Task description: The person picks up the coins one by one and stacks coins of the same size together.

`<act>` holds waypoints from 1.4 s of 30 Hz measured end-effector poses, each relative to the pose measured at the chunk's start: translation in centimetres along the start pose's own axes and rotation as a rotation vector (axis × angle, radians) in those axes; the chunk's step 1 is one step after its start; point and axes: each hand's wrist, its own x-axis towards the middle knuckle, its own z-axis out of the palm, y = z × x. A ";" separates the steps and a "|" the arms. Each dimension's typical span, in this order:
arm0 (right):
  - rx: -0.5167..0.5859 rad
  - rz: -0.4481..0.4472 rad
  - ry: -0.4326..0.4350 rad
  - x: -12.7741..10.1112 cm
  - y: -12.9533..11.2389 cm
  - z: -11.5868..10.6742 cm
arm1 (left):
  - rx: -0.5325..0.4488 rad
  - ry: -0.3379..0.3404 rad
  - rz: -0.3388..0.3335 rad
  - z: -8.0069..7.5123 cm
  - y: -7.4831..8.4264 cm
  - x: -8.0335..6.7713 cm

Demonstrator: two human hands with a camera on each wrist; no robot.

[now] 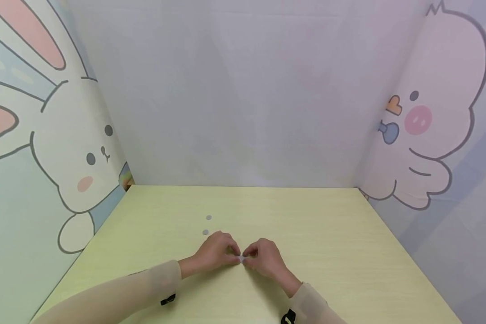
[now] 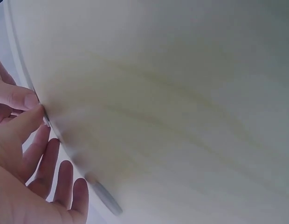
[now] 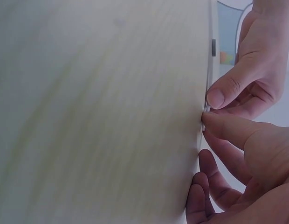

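Note:
In the head view my left hand [image 1: 218, 251] and right hand [image 1: 266, 258] meet low over the middle of the table. Between their fingertips shows a small flat light-grey piece [image 1: 241, 259], mostly covered by the fingers. Each hand pinches one side of it with thumb and index finger, right at the tabletop. The left wrist view has the left hand's [image 2: 35, 172] other fingers spread beside the surface. From the right wrist, the right hand [image 3: 256, 163] faces the left thumb [image 3: 219, 97] across a narrow gap.
Two flat grey discs, one nearer [image 1: 205, 232] and one farther [image 1: 208, 217], lie beyond the left hand on the pale wooden table [image 1: 328, 234]. Curtains with a cartoon rabbit [image 1: 77, 148] and a cartoon duck [image 1: 433, 112] enclose the sides; a plain curtain [image 1: 235, 99] hangs behind.

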 end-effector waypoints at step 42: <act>-0.013 0.018 0.011 0.2 0.6 -0.1 | -0.026 -0.009 -0.019 0.0 -0.1 0.1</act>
